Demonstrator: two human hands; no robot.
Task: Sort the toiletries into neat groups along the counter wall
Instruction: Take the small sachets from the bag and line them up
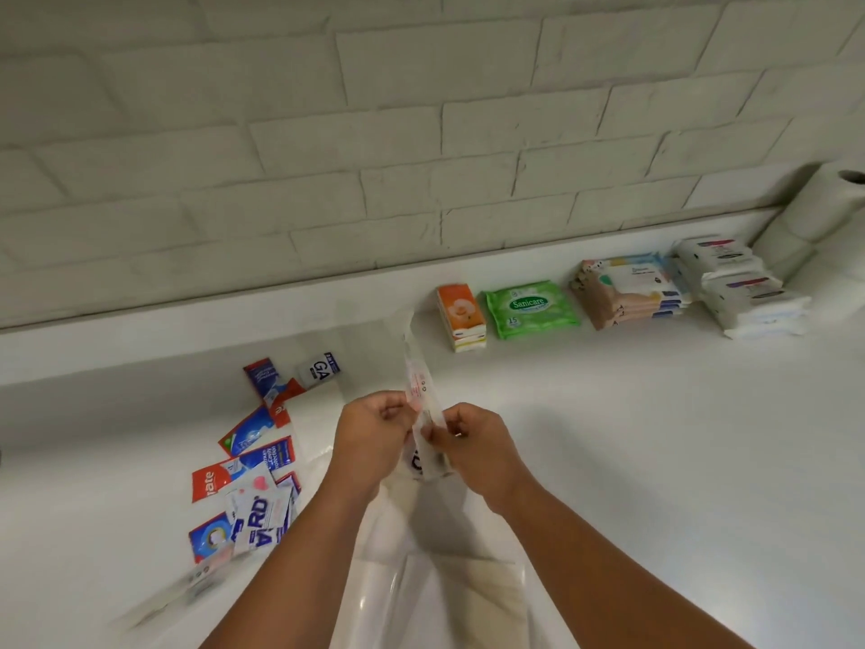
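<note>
Seen from the head camera, both hands meet above the middle of the white desk (655, 437). The left hand (372, 430) and the right hand (475, 440) each pinch the lower part of a long, translucent white strip of joined sachets (414, 367) with pink print, their fingers curled onto it. The strip rises from the hands toward the white brick wall (327, 156). Under the forearms lies a translucent white plastic bag (430, 587). To the left, a loose scatter of red, blue and white sachets (255, 466) spreads over the desk. Along the wall to the right stand, in a row, a stack of orange tissue packs (461, 318), a flat green Sanicare wipes pack (529, 309), a stack of beige and blue wipes packs (627, 290) and a stack of white packs (742, 285). White paper rolls (824, 208) stand in the far corner.
</note>
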